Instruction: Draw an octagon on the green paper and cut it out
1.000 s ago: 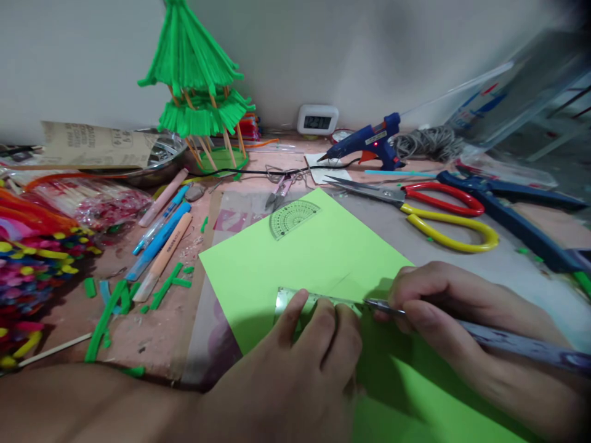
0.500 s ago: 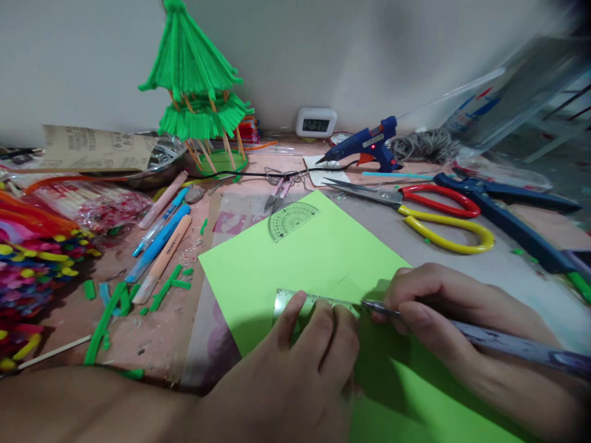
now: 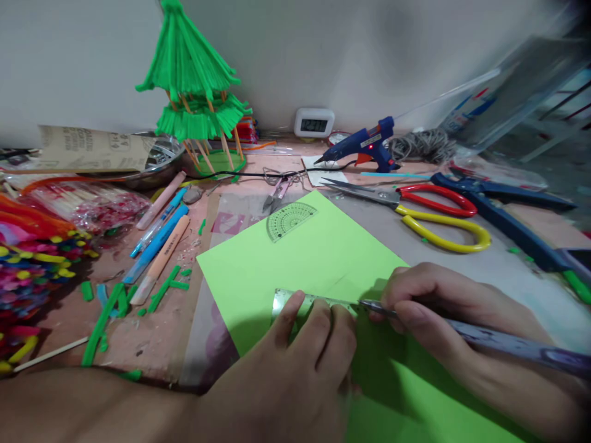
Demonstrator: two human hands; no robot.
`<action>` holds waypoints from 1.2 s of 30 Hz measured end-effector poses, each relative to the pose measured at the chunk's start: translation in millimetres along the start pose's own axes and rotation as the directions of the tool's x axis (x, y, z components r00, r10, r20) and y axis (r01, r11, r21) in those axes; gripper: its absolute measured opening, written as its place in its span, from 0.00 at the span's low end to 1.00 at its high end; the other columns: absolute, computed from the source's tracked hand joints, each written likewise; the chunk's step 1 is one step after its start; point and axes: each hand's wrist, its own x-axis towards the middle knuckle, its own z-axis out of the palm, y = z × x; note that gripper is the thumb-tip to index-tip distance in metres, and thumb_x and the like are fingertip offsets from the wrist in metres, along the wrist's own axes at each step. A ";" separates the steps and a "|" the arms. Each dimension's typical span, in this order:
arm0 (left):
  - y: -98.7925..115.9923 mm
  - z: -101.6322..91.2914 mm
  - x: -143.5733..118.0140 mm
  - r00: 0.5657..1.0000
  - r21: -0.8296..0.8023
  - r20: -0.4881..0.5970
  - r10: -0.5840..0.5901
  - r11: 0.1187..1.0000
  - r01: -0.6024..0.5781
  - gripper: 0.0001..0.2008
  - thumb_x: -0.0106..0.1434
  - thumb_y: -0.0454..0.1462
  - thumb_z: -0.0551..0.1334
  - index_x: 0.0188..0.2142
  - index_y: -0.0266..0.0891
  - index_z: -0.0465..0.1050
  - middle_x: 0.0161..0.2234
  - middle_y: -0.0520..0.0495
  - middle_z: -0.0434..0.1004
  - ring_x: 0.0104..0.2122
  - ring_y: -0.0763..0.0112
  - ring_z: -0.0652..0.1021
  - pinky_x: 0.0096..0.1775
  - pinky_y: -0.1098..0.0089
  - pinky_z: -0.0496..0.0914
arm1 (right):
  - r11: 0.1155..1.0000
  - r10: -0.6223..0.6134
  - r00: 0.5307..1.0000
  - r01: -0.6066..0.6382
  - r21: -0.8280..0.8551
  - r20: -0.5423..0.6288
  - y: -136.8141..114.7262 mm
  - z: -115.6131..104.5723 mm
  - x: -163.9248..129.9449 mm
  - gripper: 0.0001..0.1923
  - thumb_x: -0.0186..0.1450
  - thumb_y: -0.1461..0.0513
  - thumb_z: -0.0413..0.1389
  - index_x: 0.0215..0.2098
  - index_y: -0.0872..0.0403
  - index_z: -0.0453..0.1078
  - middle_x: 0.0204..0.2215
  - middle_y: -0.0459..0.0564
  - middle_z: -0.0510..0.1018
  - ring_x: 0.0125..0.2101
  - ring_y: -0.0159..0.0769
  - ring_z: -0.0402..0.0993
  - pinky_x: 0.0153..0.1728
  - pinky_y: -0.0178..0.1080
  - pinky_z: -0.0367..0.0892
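Observation:
A light green paper sheet (image 3: 305, 258) lies on the table in front of me. My left hand (image 3: 300, 363) presses a metal ruler (image 3: 282, 300) flat on the sheet with its fingertips. My right hand (image 3: 434, 304) grips a grey pen (image 3: 503, 341), whose tip touches the paper at the ruler's upper edge. A clear protractor (image 3: 289, 219) rests on the sheet's far corner.
Red-and-yellow scissors (image 3: 434, 212), a blue glue gun (image 3: 364, 144) and blue-handled shears (image 3: 508, 215) lie to the right. A green pagoda model (image 3: 194, 92), a small clock (image 3: 314, 122), snips (image 3: 276, 195), pens (image 3: 159, 237), green scraps and colourful pipe cleaners (image 3: 28, 258) lie left and behind.
The view has drifted slightly. Both hands keep their places on the ruler and the pen.

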 end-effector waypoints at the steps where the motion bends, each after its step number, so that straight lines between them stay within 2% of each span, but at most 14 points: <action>1: 0.1 0.3 0.8 1.000 0.001 0.004 0.003 1.000 -0.003 0.25 0.78 0.33 0.42 0.57 0.35 0.77 0.56 0.42 0.80 0.53 0.59 0.79 0.54 0.58 0.71 | 1.000 0.004 1.000 -0.004 -0.001 0.004 -0.9 -0.5 0.1 0.19 0.73 0.48 0.55 0.29 0.48 0.73 0.22 0.44 0.78 0.21 0.33 0.72 0.19 0.33 0.65; 5: 0.1 1.6 1.0 0.999 0.011 0.029 0.012 1.000 -0.012 0.23 0.78 0.35 0.45 0.59 0.36 0.75 0.58 0.42 0.78 0.54 0.59 0.77 0.56 0.57 0.69 | 0.999 -0.039 0.998 0.040 -0.010 0.057 -1.0 -4.7 1.3 0.16 0.73 0.51 0.55 0.31 0.49 0.73 0.23 0.44 0.79 0.21 0.32 0.73 0.20 0.32 0.66; 9: 0.6 3.5 -2.9 1.000 -0.006 -0.028 0.005 1.000 -0.005 0.26 0.77 0.31 0.41 0.54 0.37 0.79 0.55 0.44 0.80 0.53 0.58 0.76 0.56 0.56 0.65 | 0.998 -0.056 0.998 0.056 -0.007 -0.018 1.9 -7.5 3.8 0.17 0.73 0.53 0.56 0.28 0.50 0.69 0.20 0.42 0.72 0.19 0.30 0.68 0.19 0.32 0.63; 12: 1.8 6.3 -4.1 0.999 -0.029 -0.032 -0.027 0.999 0.026 0.26 0.77 0.31 0.41 0.53 0.35 0.79 0.54 0.43 0.80 0.54 0.57 0.73 0.57 0.56 0.62 | 1.000 -0.015 1.000 0.015 0.008 -0.019 3.7 -7.2 6.8 0.16 0.73 0.56 0.55 0.27 0.51 0.65 0.19 0.42 0.69 0.19 0.30 0.65 0.18 0.31 0.60; 16: 3.0 11.5 -4.0 0.996 -0.013 -0.084 -0.038 0.999 0.037 0.22 0.77 0.33 0.46 0.50 0.39 0.80 0.52 0.45 0.80 0.53 0.54 0.70 0.57 0.56 0.59 | 0.997 0.026 0.999 -0.028 0.069 0.025 4.3 -6.6 7.4 0.13 0.73 0.57 0.56 0.30 0.51 0.67 0.21 0.42 0.72 0.21 0.30 0.68 0.20 0.32 0.61; 18: 2.9 13.2 -4.5 0.993 0.000 -0.113 -0.026 1.000 0.026 0.21 0.76 0.32 0.46 0.49 0.40 0.80 0.52 0.44 0.79 0.53 0.53 0.69 0.57 0.56 0.58 | 0.996 -0.003 1.000 0.001 0.093 0.017 4.4 -6.4 6.0 0.13 0.73 0.56 0.56 0.31 0.51 0.68 0.22 0.42 0.74 0.21 0.30 0.68 0.21 0.32 0.62; 22: 3.4 14.4 -7.5 0.994 -0.002 -0.108 -0.026 1.000 0.026 0.20 0.76 0.32 0.46 0.50 0.40 0.78 0.53 0.43 0.77 0.53 0.52 0.69 0.58 0.55 0.57 | 0.989 -0.098 0.995 0.098 0.114 -0.006 4.1 -5.2 4.4 0.14 0.72 0.56 0.57 0.30 0.52 0.69 0.21 0.41 0.73 0.20 0.28 0.67 0.21 0.30 0.61; 30: 3.0 17.3 -9.2 0.992 -0.011 -0.125 -0.010 1.000 0.008 0.19 0.75 0.33 0.49 0.51 0.38 0.78 0.54 0.42 0.77 0.55 0.53 0.69 0.62 0.56 0.55 | 0.990 -0.087 0.996 0.084 0.110 0.020 6.3 -3.2 5.5 0.14 0.71 0.54 0.58 0.30 0.52 0.69 0.21 0.43 0.74 0.20 0.29 0.68 0.21 0.31 0.61; 36: 6.4 19.0 -10.2 0.991 -0.044 -0.126 -0.052 0.998 0.047 0.17 0.76 0.34 0.51 0.50 0.39 0.79 0.55 0.42 0.77 0.56 0.53 0.69 0.66 0.56 0.50 | 0.991 -0.078 0.996 0.074 0.116 0.033 4.9 -3.4 6.7 0.13 0.71 0.55 0.58 0.31 0.52 0.69 0.21 0.42 0.74 0.20 0.28 0.67 0.21 0.31 0.59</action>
